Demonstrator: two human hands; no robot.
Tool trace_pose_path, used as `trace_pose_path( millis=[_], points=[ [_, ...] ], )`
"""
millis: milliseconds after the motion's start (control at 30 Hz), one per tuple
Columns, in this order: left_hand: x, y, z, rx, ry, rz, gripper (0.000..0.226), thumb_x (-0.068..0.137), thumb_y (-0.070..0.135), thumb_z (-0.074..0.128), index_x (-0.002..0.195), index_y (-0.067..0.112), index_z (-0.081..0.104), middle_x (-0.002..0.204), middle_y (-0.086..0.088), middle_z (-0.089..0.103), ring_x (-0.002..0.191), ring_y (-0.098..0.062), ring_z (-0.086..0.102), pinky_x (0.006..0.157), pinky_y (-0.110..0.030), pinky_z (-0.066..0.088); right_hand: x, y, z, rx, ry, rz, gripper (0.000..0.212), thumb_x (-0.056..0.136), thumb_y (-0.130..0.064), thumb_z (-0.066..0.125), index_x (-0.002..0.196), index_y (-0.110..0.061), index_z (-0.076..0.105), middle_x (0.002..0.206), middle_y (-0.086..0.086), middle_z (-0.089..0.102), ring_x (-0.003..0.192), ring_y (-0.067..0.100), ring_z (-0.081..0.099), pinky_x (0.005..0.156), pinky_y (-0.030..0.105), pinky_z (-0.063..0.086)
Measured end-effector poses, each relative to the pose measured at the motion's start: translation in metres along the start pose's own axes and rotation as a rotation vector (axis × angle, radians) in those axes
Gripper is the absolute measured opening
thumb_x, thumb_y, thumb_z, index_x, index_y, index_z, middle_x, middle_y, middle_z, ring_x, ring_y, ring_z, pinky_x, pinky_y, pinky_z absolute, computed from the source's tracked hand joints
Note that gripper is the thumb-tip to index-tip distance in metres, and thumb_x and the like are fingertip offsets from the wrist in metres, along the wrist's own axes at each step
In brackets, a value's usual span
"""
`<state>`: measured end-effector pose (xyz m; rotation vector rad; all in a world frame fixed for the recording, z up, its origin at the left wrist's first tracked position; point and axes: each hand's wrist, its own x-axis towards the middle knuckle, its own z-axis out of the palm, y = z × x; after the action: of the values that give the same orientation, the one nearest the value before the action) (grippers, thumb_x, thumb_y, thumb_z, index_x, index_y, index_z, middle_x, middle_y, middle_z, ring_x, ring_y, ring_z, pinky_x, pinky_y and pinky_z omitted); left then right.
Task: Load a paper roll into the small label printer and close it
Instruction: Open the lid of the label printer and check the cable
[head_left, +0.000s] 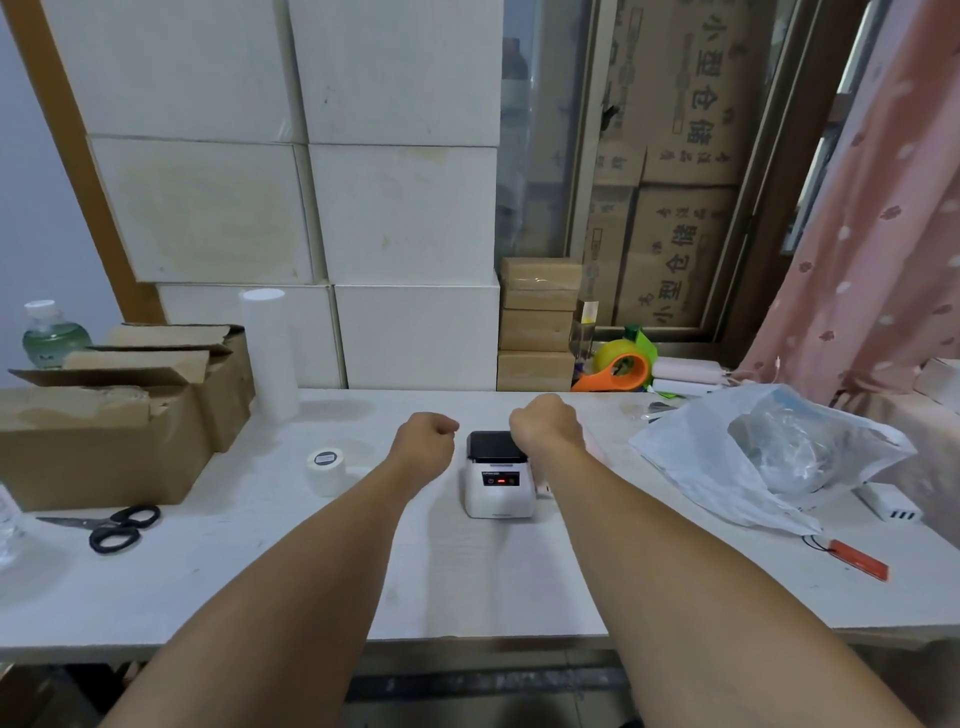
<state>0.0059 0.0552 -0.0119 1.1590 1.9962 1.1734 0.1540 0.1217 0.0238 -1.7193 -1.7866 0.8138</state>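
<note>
The small white label printer (498, 480) with a dark lid stands in the middle of the white table (467, 582), lid down and a red light on its front. A white paper roll (326, 470) stands on end to its left. My left hand (423, 441) hovers just left of the printer, fingers curled with nothing seen in them. My right hand (545, 423) is over the printer's back right corner, fingers curled down behind it; whether it touches the lid is hidden.
Open cardboard boxes (114, 415) and black scissors (111, 527) lie at the left. A tall white tube (267, 353) stands behind the roll. A plastic bag (769, 452), a white power strip (888, 501) and an orange tape dispenser (618, 371) are at the right.
</note>
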Motion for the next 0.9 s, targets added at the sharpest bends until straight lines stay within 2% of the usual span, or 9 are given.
trace_pose_path(
  millis=[167, 300, 367, 500, 567, 633, 733, 833, 900],
  points=[
    [0.004, -0.007, 0.0, 0.05, -0.049, -0.064, 0.037, 0.095, 0.003, 0.048, 0.126, 0.008, 0.068, 0.127, -0.01, 0.067, 0.112, -0.028, 0.067, 0.101, -0.038, 0.053, 0.003, 0.015, -0.011, -0.146, -0.089, 0.032, 0.011, 0.101, -0.02, 0.054, 0.105, -0.011, 0.054, 0.103, 0.009, 0.058, 0.094, 0.026, 0.059, 0.075, 0.032, 0.049],
    [0.003, -0.01, 0.012, 0.077, -0.071, -0.063, 0.028, 0.085, 0.004, 0.05, 0.095, 0.0, 0.076, 0.094, -0.014, 0.073, 0.083, -0.027, 0.061, 0.076, -0.033, 0.049, 0.001, 0.015, -0.007, -0.138, -0.135, -0.015, 0.009, 0.101, -0.019, 0.055, 0.103, -0.01, 0.055, 0.1, 0.009, 0.06, 0.086, 0.024, 0.057, 0.062, 0.026, 0.043],
    [0.002, -0.009, 0.011, 0.076, -0.059, -0.067, 0.028, 0.083, 0.003, 0.049, 0.091, -0.002, 0.075, 0.092, -0.017, 0.074, 0.078, -0.027, 0.058, 0.072, -0.032, 0.047, 0.0, 0.013, -0.006, -0.136, -0.138, -0.023, 0.009, 0.098, -0.018, 0.058, 0.101, -0.01, 0.058, 0.099, 0.01, 0.062, 0.081, 0.023, 0.057, 0.058, 0.027, 0.041],
    [0.001, -0.007, 0.001, 0.101, -0.069, -0.063, 0.025, 0.089, 0.003, 0.051, 0.084, 0.005, 0.076, 0.081, -0.01, 0.063, 0.074, -0.025, 0.052, 0.072, -0.032, 0.043, -0.001, 0.006, -0.006, -0.137, -0.138, -0.046, 0.01, 0.093, -0.016, 0.06, 0.101, -0.01, 0.061, 0.099, 0.01, 0.064, 0.084, 0.026, 0.06, 0.065, 0.031, 0.046],
    [0.003, -0.007, -0.004, 0.105, -0.086, -0.078, 0.028, 0.088, 0.001, 0.049, 0.082, 0.005, 0.076, 0.077, -0.008, 0.059, 0.073, -0.025, 0.049, 0.071, -0.032, 0.043, -0.001, 0.002, -0.009, -0.154, -0.149, -0.074, 0.012, 0.093, -0.015, 0.056, 0.102, -0.01, 0.061, 0.099, 0.009, 0.063, 0.076, 0.023, 0.057, 0.06, 0.027, 0.042],
    [0.003, -0.007, -0.009, 0.081, -0.09, -0.088, 0.029, 0.084, -0.002, 0.046, 0.086, -0.001, 0.076, 0.079, -0.01, 0.059, 0.074, -0.024, 0.048, 0.071, -0.032, 0.044, -0.005, -0.003, -0.014, -0.146, -0.163, -0.083, 0.014, 0.094, -0.013, 0.052, 0.104, -0.009, 0.062, 0.098, 0.009, 0.062, 0.068, 0.019, 0.051, 0.054, 0.026, 0.034],
    [0.002, -0.005, -0.012, 0.05, -0.078, -0.074, 0.027, 0.087, -0.003, 0.049, 0.091, -0.002, 0.076, 0.084, -0.012, 0.062, 0.076, -0.026, 0.051, 0.073, -0.034, 0.047, -0.005, -0.003, -0.013, -0.058, -0.193, -0.071, 0.019, 0.09, -0.008, 0.051, 0.103, -0.006, 0.065, 0.097, 0.011, 0.065, 0.075, 0.024, 0.057, 0.056, 0.025, 0.038],
    [0.001, -0.005, -0.013, -0.002, -0.047, -0.06, 0.02, 0.092, 0.001, 0.058, 0.091, 0.012, 0.075, 0.097, -0.012, 0.07, 0.089, -0.031, 0.062, 0.091, -0.04, 0.054, -0.003, 0.002, -0.011, 0.05, -0.219, -0.095, 0.019, 0.089, -0.002, 0.05, 0.089, -0.015, 0.065, 0.092, 0.01, 0.065, 0.081, 0.028, 0.058, 0.068, 0.027, 0.048],
    [0.005, -0.008, -0.012, -0.014, -0.018, -0.043, 0.018, 0.093, 0.006, 0.065, 0.105, 0.011, 0.077, 0.103, -0.011, 0.072, 0.098, -0.031, 0.064, 0.096, -0.042, 0.053, -0.001, 0.007, -0.01, 0.115, -0.228, -0.11, 0.022, 0.092, 0.0, 0.059, 0.096, -0.018, 0.072, 0.099, 0.006, 0.067, 0.099, 0.028, 0.064, 0.087, 0.033, 0.055]
  ],
)
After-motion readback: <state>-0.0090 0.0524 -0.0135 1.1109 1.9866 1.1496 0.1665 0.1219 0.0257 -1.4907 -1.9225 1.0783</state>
